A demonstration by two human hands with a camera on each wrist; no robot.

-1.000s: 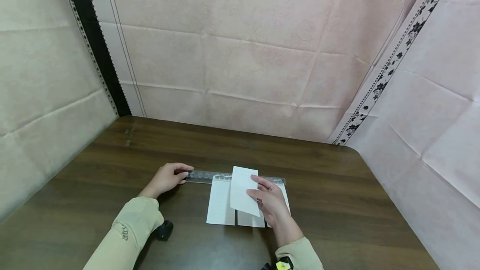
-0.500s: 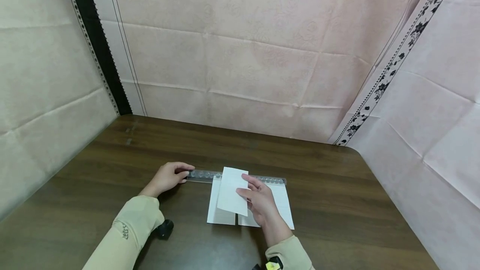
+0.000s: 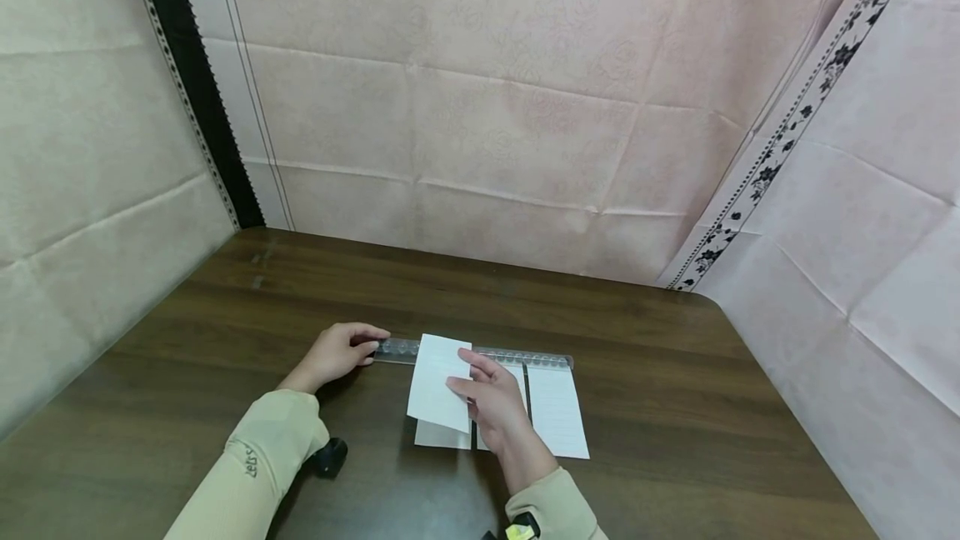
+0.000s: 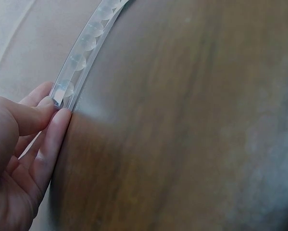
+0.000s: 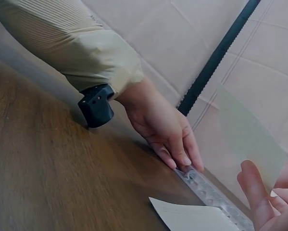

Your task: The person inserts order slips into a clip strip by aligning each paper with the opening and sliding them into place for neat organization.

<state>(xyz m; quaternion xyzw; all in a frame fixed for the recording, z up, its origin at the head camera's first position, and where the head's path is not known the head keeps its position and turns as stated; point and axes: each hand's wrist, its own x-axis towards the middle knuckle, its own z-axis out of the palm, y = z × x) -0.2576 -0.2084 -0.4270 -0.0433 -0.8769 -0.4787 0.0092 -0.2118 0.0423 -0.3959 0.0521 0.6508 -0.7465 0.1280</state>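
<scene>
My left hand [image 3: 337, 357] pinches the left end of a clear plastic strip [image 3: 536, 359] with a row of round bumps; the left wrist view shows thumb and fingertips on the strip's end [image 4: 62, 94]. White paper cards lie side by side along the strip's near edge: a right card [image 3: 558, 415], a middle one partly hidden by my arm, and a left card [image 3: 442, 436]. Between thumb and fingers my right hand [image 3: 498, 407] holds another white card [image 3: 431, 382], raised over the left card and covering much of it. The right wrist view shows this held card [image 5: 244, 130] edge-tilted.
The brown wood-grain table [image 3: 675, 407] extends around the strip and cards. Pale creased cloth [image 3: 487, 123] hangs behind it and on both sides. A black wrist device [image 3: 328, 460] sits below the left sleeve [image 3: 258, 448].
My right hand has moved left with its card, from over the middle card to over the left one, uncovering the right card. My left hand stays at the strip's end.
</scene>
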